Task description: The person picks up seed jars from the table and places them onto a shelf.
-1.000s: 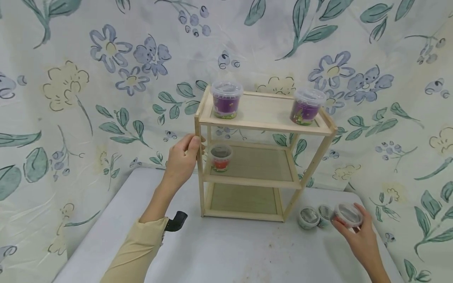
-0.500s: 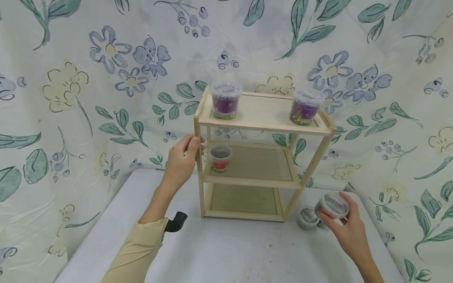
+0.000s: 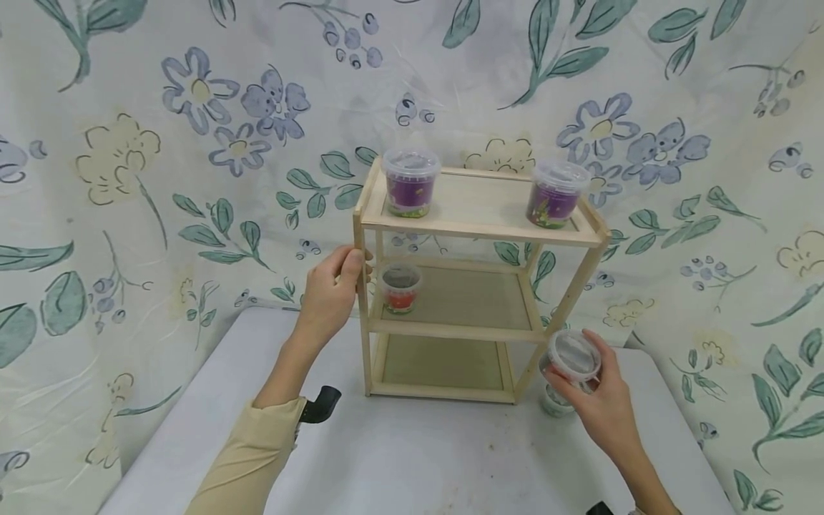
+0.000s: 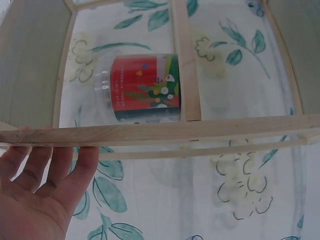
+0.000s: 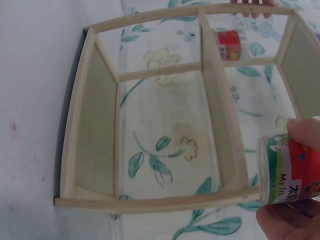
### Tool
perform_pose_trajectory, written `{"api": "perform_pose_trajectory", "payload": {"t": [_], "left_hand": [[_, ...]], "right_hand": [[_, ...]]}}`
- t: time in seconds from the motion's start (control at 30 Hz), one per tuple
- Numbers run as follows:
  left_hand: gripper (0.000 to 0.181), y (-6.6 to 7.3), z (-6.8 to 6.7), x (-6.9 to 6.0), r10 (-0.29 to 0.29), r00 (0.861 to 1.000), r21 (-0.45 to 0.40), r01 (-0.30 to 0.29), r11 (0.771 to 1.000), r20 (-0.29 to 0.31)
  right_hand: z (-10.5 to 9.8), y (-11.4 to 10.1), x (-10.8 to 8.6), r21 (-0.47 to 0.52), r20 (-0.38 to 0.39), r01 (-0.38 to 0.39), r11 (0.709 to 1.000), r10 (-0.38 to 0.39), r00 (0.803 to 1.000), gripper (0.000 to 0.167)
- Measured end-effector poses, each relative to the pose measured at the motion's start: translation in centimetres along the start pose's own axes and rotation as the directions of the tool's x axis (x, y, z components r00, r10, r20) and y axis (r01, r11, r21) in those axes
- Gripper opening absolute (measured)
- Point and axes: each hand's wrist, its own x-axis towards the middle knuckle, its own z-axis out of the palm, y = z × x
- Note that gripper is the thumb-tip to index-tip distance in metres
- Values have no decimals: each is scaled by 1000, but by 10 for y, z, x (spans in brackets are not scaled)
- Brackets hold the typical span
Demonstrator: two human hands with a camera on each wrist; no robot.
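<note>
My left hand (image 3: 331,290) grips the left front post of a wooden three-tier shelf (image 3: 453,331); in the left wrist view its fingers curl behind that post. In my right hand (image 3: 601,404) is a clear-lidded plastic tub (image 3: 575,355) with a red label (image 5: 303,167), pinched between thumb and fingers. It is raised off the table, just beside the shelf's right front post. On the middle tier, at the left, stands another red-labelled tub (image 3: 400,290). Two purple-labelled tubs sit on the top tier, one purple tub (image 3: 412,184) at the left and one purple tub (image 3: 557,194) at the right.
Below the held tub, a lidded tub (image 3: 555,402) stands on the white table (image 3: 425,458), partly covered by the right hand and its tub. Floral sheeting (image 3: 244,214) hangs behind and at both sides. A black wrist mount (image 3: 322,405) sits at the left cuff.
My right hand has carried the red-labelled tub left and upward, from beside the tubs on the table to the shelf's right post. The left hand keeps its hold on the shelf.
</note>
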Motion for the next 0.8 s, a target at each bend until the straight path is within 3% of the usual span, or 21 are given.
{"api": "perform_pose_trajectory", "payload": {"t": [0.27, 0.8], "left_hand": [[45, 1, -1, 0, 4, 1000, 12, -4, 1000, 1], [44, 1, -2, 0, 0, 1000, 21, 0, 1000, 19]], "right_hand": [[14, -18, 18, 14, -2, 90, 996, -90, 996, 83], [33, -51, 61, 93, 43, 119, 989, -124, 991, 85]]}}
